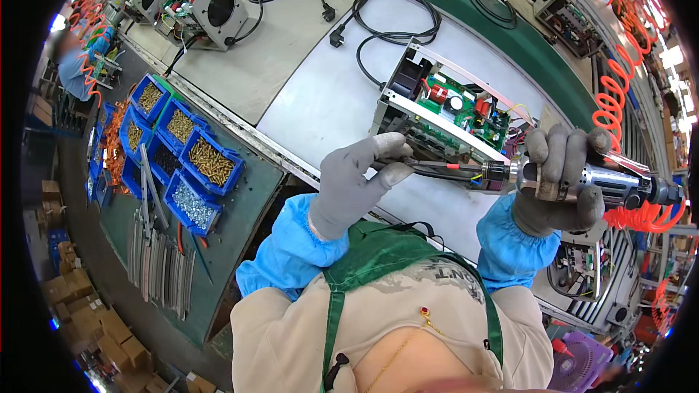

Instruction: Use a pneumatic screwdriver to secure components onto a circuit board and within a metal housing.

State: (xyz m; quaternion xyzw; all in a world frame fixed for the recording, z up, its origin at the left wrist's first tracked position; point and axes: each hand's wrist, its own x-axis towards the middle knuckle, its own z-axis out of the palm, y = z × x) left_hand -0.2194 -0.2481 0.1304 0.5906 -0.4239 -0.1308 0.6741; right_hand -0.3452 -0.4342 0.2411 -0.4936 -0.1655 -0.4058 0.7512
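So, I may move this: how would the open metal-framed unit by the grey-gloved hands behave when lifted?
The open metal-framed unit looks stiff, given its silver rails. Its exposed green circuit board seems fragile. The looped black cord would likely trail floppily.

A long, pale-topped table (302,94) runs from far left toward the right. At left, a green-topped table (218,276) stands beside dark grey floor (87,236) holding brown cardboard boxes (84,313); white light (671,57) glares far right.
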